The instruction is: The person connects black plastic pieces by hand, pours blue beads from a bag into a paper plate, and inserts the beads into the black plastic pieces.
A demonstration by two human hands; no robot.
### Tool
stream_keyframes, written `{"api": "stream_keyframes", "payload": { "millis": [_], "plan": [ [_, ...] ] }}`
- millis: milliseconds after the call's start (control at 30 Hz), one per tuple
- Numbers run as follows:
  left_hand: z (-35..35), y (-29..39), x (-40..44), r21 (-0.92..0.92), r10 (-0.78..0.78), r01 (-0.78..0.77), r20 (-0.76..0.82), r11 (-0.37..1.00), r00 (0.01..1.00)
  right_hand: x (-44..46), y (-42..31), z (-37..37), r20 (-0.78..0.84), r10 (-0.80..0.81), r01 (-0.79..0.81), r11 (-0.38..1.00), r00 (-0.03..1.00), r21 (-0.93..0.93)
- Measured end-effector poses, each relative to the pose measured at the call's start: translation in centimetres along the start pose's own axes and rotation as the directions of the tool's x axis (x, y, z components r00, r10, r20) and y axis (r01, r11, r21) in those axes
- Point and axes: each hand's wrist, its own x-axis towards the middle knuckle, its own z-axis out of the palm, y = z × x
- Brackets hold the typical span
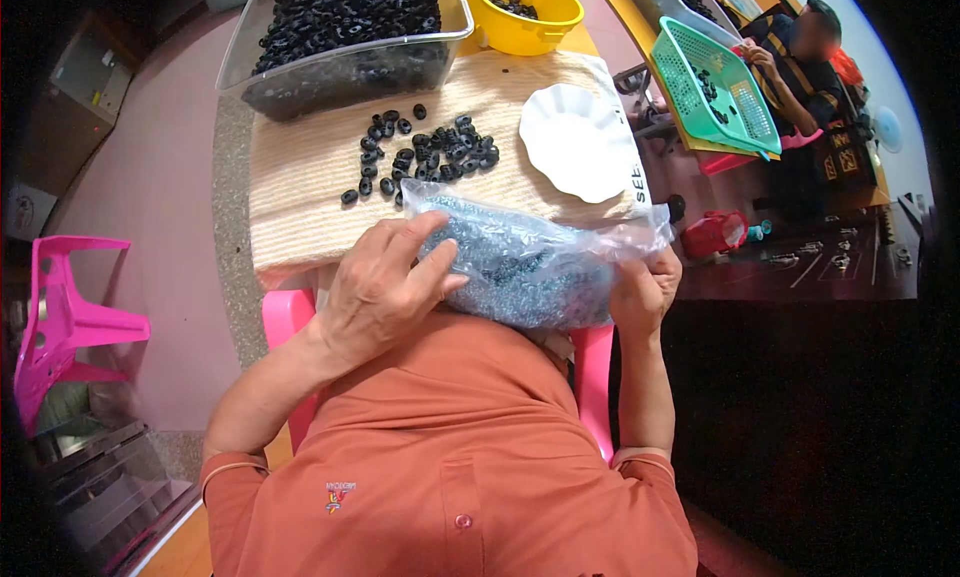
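A clear plastic bag (530,262) full of tiny shiny blue-grey pieces, like small beads, lies across my lap at the table's near edge. My left hand (388,282) grips the bag's left end, its fingers bent over the film. At the other end, my right hand (645,292) pinches the gathered plastic; some of its fingers are hidden behind the bag. Just beyond the bag, a loose group of small black oval parts with holes (430,155) is spread on a striped cloth (310,197). To their right sits a white scalloped dish (578,142).
A clear bin (350,72) heaped with black parts stands at the back, beside a yellow tub (535,32). On another table at right, a green basket (720,92) holds black parts near a seated person (800,77). A pink stool (75,322) is on the left.
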Motion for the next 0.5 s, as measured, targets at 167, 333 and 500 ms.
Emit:
{"api": "stream_keyframes", "payload": {
  "millis": [167,333,500],
  "plan": [
    [0.3,0.2,0.7,0.052,0.018,-0.010,-0.159,0.999,0.987,0.8,0.1,-1.7,0.263,-0.094,0.106,0.994,0.960,-0.031],
    [0.1,-0.1,1.9,-0.039,0.013,-0.019,-0.149,0.999,0.989,0.8,-0.9,-1.3,0.274,-0.021,0.006,0.999,0.961,0.054],
    [0.9,-0.3,2.7,-0.118,-0.028,0.012,-0.143,0.993,0.989,1.3,-1.7,-1.7,0.318,-0.059,0.046,0.998,0.946,0.048]
  ]
}}
